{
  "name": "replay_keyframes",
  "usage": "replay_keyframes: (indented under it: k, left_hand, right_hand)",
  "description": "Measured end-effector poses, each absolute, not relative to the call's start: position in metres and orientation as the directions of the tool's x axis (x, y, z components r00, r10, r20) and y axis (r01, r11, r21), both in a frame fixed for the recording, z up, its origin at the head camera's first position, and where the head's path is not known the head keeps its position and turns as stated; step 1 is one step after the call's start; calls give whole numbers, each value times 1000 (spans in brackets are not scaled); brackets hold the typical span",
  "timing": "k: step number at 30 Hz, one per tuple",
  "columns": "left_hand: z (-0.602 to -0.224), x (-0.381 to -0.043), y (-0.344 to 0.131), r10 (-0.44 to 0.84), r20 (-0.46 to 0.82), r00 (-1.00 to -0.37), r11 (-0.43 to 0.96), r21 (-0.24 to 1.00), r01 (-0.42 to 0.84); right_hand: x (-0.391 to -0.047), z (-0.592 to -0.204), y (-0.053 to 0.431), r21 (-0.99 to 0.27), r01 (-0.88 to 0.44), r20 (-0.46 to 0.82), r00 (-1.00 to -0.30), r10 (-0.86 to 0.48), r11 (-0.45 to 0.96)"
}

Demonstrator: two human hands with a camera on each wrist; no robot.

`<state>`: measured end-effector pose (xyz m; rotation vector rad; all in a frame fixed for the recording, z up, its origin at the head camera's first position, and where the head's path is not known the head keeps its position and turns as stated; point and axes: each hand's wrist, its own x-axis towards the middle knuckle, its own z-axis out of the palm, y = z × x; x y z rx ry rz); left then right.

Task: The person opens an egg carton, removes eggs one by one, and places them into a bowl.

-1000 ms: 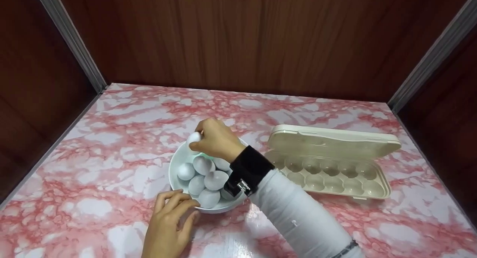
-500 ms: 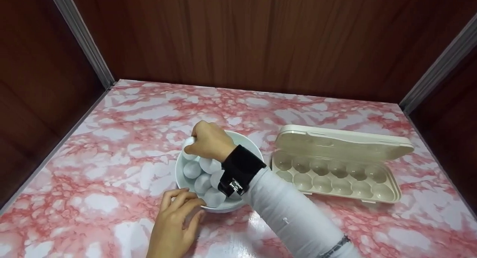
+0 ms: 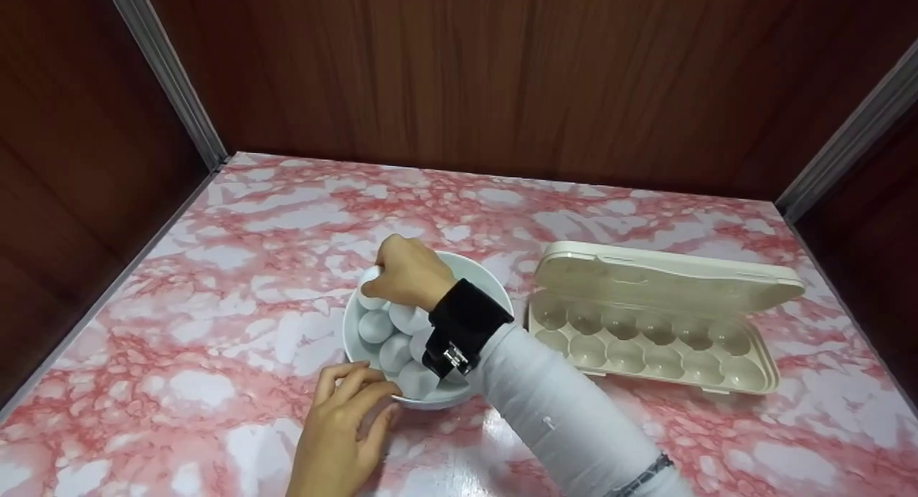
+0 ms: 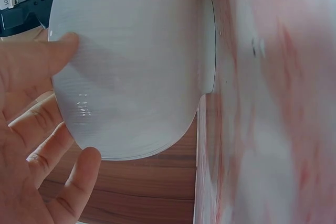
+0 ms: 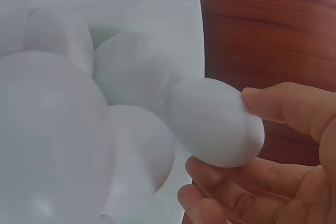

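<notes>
My right hand [image 3: 412,273] pinches a white egg [image 5: 215,124] between thumb and fingertips. This egg is at the far left side of a white bowl [image 3: 488,278], overlapping the rim in the head view. Several more white eggs [image 3: 375,326] lie piled in the bowl, some of them hidden under my right wrist. At the bowl's near left, my left hand [image 3: 343,429] rests against the rim with spread, relaxed fingers. In the left wrist view, its thumb lies against the outer wall of the bowl [image 4: 131,77].
A cream egg carton [image 3: 670,271] stands to the right, its lid raised and its two rows of cups visible. Red and white marbled tabletop [image 3: 244,282] lies beneath everything. Dark wood panels [image 3: 502,74] close off the back and sides.
The right hand with its egg has come down slightly toward the bowl's left side. The left hand keeps its place at the rim. The whole head view has shifted a little.
</notes>
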<state>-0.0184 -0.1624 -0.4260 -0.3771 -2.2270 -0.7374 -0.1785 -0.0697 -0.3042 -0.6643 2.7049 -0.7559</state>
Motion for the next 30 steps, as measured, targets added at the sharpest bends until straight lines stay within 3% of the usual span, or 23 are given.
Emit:
replay_keyframes:
  k: [14, 30]
  left_hand:
    - [-426, -18, -163, 47, 727, -685, 797, 386, 464]
    - [-425, -18, -161, 30, 715, -698, 798, 403, 447]
  right_hand:
    - [-183, -312, -70, -563, -356, -100, -867, -489, 746]
    - [-186, -321, -72, -495, -351, -152, -866, -477, 795]
